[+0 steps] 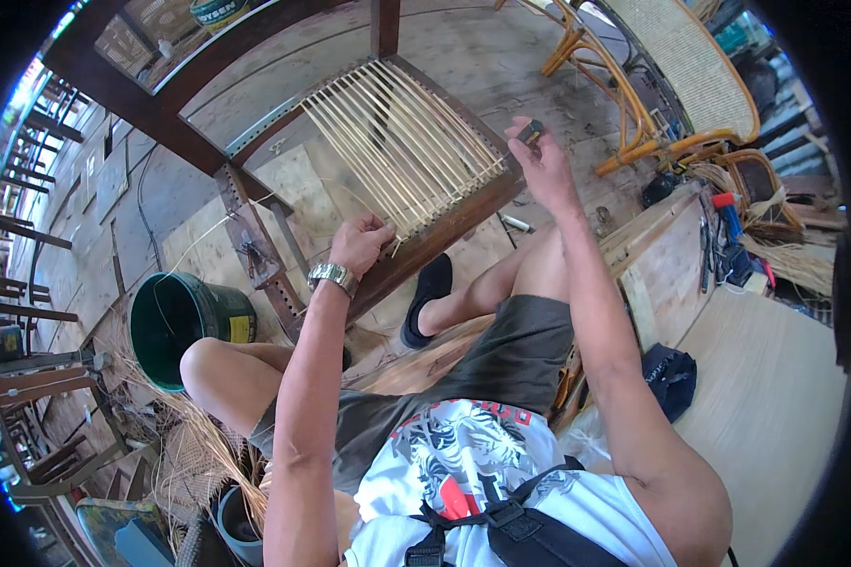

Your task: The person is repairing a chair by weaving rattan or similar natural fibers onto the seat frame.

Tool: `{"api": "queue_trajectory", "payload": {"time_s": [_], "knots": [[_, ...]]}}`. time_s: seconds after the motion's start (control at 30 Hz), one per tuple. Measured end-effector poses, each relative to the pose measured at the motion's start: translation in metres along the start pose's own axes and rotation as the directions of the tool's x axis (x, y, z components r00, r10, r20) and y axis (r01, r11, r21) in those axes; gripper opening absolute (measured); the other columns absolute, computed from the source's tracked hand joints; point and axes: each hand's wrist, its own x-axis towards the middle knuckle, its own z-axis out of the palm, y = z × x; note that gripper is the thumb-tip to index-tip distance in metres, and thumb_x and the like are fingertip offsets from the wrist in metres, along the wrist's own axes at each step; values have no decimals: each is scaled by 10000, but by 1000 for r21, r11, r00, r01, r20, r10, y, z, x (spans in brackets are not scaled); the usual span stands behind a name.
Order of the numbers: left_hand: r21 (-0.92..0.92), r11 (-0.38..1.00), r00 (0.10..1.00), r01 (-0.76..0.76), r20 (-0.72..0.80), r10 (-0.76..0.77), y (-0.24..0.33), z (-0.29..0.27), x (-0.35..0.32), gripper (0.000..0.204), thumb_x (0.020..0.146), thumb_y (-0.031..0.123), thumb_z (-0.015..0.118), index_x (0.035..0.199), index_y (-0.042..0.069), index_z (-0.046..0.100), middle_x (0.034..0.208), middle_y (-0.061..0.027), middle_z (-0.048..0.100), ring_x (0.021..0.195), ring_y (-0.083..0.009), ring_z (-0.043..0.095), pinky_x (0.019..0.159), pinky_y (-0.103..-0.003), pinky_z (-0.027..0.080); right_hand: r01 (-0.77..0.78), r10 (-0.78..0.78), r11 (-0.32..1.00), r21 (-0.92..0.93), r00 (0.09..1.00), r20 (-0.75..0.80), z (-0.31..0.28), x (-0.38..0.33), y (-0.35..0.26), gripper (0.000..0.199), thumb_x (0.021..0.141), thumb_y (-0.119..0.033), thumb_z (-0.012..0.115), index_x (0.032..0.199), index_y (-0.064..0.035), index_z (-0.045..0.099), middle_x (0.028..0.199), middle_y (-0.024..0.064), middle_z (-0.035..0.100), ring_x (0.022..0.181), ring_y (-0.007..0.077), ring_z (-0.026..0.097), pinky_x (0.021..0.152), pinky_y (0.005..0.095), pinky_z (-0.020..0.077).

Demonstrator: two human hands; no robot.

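A dark wooden chair frame (pixel 378 276) stands before me. Pale cane strands (pixel 407 142) run in parallel rows across part of its seat opening, through holes along the rails. My left hand (pixel 359 244), with a metal watch at the wrist, is at the front rail beside the leftmost strands. Its thumb and fingertips are pinched at a strand's end; the exact grip is partly hidden. Near the right front corner of the seat, my right hand (pixel 547 170) is raised, closed around a small dark block (pixel 531 132) with a yellowish mark.
A green bucket (pixel 208 317) stands left of the chair, with a loose strand hanging over it. Cane bundles (pixel 222 444) lie at lower left. Rattan furniture (pixel 624 104) is at upper right. Several tools (pixel 728 236) lie right of me, near a light wooden board (pixel 766 378).
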Motion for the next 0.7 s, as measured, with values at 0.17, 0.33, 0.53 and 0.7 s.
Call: {"api": "queue_trajectory", "payload": {"time_s": [0.17, 0.33, 0.53, 0.7], "knots": [[-16, 995, 995, 98, 19, -98, 12, 0, -5, 213, 887, 216, 738, 867, 12, 683, 736, 2, 645, 634, -81, 542, 577, -256, 431, -45, 30, 995, -89, 986, -167, -12, -18, -1, 546, 950, -220, 694, 1394, -22, 444, 1096, 87, 650, 988, 135, 630, 870, 279, 510], [219, 976, 1000, 19, -8, -17, 16, -4, -7, 280, 865, 272, 746, 891, -1, 690, 747, -27, 658, 665, -105, 566, 600, -288, 459, -139, 143, 989, 43, 979, -147, 5, -88, -30, 419, 955, -220, 687, 1271, 16, 545, 1031, 48, 645, 925, 83, 592, 822, 238, 491], [-47, 999, 1000, 22, -19, -23, 13, 0, -6, 206, 907, 226, 708, 912, 20, 690, 775, -36, 686, 652, -107, 623, 554, -270, 476, -151, 134, 985, 87, 976, 173, 40, -112, -63, 197, 949, -172, 671, 1079, -24, 659, 895, 19, 646, 773, 69, 579, 720, 224, 493], [-2, 999, 992, 32, -119, -32, 15, 3, -7, 202, 911, 213, 708, 936, 14, 687, 795, -43, 703, 643, -129, 664, 545, -277, 506, 65, -6, 988, -139, 922, 386, 67, -79, -86, 172, 910, -131, 672, 1051, -33, 669, 858, 76, 656, 744, 159, 624, 682, 284, 507]]}}
